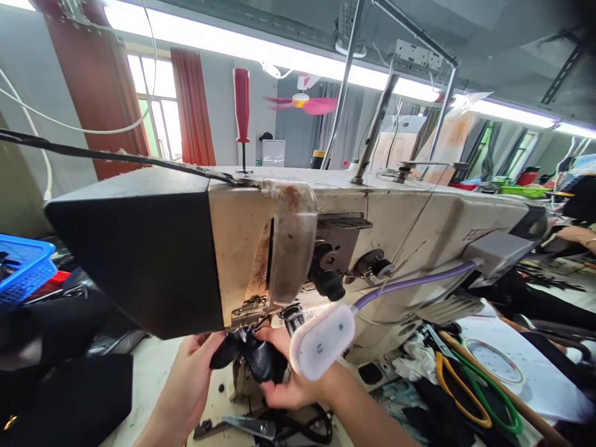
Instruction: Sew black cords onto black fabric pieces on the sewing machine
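A black, shiny, leather-like piece [263, 359] sits beneath the needle area of a beige sewing machine [242, 248]. My left hand [190, 372] pinches its left end between thumb and fingers. From the other side, my right hand [295, 386] grips the piece, thumb below and fingers above. A white lamp head [323, 341] on a purple flexible neck covers part of my right hand. The needle and the exact stitching spot are too small to make out. Below my hands lies a metal blade-like tool [251, 427] beside black straps.
Orange-handled scissors [440, 379] and green-handled scissors [511, 417] lie at right by a wooden stick [493, 379]. A blue basket [28, 267] stands at left. A red screwdriver [241, 105] stands upright on the machine. Another person's arm [575, 234] shows at far right.
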A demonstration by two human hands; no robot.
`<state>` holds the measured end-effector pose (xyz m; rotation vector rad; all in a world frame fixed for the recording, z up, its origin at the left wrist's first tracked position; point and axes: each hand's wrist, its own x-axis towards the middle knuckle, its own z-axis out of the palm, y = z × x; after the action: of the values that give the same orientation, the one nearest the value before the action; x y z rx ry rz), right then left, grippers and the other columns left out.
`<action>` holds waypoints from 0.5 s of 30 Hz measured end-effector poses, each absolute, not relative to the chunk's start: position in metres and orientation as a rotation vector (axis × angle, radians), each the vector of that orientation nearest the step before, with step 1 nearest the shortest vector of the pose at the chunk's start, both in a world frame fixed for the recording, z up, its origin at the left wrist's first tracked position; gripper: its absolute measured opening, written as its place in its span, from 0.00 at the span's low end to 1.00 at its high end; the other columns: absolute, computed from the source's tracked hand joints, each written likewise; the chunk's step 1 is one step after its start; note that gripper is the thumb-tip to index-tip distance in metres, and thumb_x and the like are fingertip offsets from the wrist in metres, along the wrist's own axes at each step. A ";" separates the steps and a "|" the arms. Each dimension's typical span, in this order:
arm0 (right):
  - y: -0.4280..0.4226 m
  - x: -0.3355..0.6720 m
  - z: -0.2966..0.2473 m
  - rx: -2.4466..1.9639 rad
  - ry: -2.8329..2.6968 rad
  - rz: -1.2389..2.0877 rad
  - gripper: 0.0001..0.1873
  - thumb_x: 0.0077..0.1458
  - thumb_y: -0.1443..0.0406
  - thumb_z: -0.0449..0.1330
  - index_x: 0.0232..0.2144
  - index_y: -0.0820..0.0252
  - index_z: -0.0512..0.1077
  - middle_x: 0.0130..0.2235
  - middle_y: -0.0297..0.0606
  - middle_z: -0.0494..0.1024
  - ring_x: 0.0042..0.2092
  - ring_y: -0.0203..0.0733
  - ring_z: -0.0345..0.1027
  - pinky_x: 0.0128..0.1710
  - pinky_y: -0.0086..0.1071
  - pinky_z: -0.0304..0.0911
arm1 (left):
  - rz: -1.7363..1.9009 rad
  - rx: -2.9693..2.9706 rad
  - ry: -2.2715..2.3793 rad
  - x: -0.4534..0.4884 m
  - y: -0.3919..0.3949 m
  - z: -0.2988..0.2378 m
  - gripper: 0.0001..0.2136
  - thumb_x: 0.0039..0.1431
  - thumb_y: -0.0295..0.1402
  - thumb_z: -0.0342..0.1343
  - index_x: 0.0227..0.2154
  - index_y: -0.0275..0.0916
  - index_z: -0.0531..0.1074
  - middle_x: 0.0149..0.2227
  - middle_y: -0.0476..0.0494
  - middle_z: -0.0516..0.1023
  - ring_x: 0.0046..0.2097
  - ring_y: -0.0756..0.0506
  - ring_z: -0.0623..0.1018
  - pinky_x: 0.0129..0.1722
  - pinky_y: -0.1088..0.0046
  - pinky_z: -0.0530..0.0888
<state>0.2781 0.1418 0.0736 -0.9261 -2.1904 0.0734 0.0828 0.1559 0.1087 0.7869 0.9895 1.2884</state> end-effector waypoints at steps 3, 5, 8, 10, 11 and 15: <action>0.130 0.277 0.077 -0.994 -2.168 -0.104 0.22 0.47 0.63 0.58 0.46 0.63 0.72 0.45 0.47 0.78 0.47 0.51 0.73 0.51 0.39 0.66 | 1.341 0.783 0.988 0.087 0.152 0.105 0.10 0.37 0.35 0.70 0.24 0.37 0.78 0.33 0.46 0.83 0.42 0.42 0.80 0.42 0.72 0.75; 0.123 0.275 0.082 -1.047 -2.151 -0.158 0.19 0.49 0.65 0.57 0.45 0.61 0.73 0.47 0.47 0.77 0.50 0.52 0.71 0.55 0.42 0.63 | 1.361 0.770 0.982 0.089 0.151 0.101 0.11 0.38 0.35 0.70 0.25 0.37 0.78 0.31 0.46 0.83 0.40 0.42 0.80 0.39 0.73 0.75; 0.121 0.274 0.090 -1.013 -2.161 -0.111 0.15 0.52 0.66 0.56 0.42 0.59 0.75 0.46 0.43 0.78 0.49 0.48 0.71 0.57 0.38 0.60 | 1.409 0.754 0.978 0.091 0.151 0.095 0.12 0.36 0.35 0.71 0.24 0.37 0.78 0.26 0.49 0.81 0.37 0.44 0.80 0.35 0.76 0.75; 0.123 0.275 0.094 -1.008 -2.157 -0.042 0.15 0.53 0.64 0.56 0.42 0.59 0.75 0.43 0.41 0.79 0.46 0.45 0.72 0.54 0.35 0.61 | 1.438 0.752 0.975 0.092 0.152 0.092 0.12 0.36 0.36 0.72 0.24 0.37 0.78 0.25 0.50 0.80 0.35 0.45 0.79 0.33 0.78 0.75; 0.124 0.276 0.095 -1.028 -2.155 -0.002 0.16 0.53 0.63 0.56 0.43 0.59 0.75 0.43 0.41 0.79 0.44 0.45 0.73 0.52 0.33 0.63 | 1.448 0.757 0.973 0.092 0.152 0.091 0.12 0.37 0.36 0.72 0.25 0.37 0.78 0.25 0.51 0.80 0.35 0.46 0.79 0.33 0.79 0.75; 0.131 0.277 0.101 -1.233 -2.216 0.136 0.16 0.49 0.63 0.58 0.42 0.57 0.74 0.35 0.34 0.80 0.37 0.42 0.72 0.44 0.30 0.64 | 1.478 0.807 1.009 0.091 0.152 0.086 0.15 0.39 0.39 0.71 0.28 0.36 0.78 0.28 0.50 0.81 0.33 0.48 0.77 0.32 0.80 0.74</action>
<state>0.2774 0.1314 0.1012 -1.2326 -2.2162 0.1362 0.0913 0.1517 0.0860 0.8066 1.0092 1.4783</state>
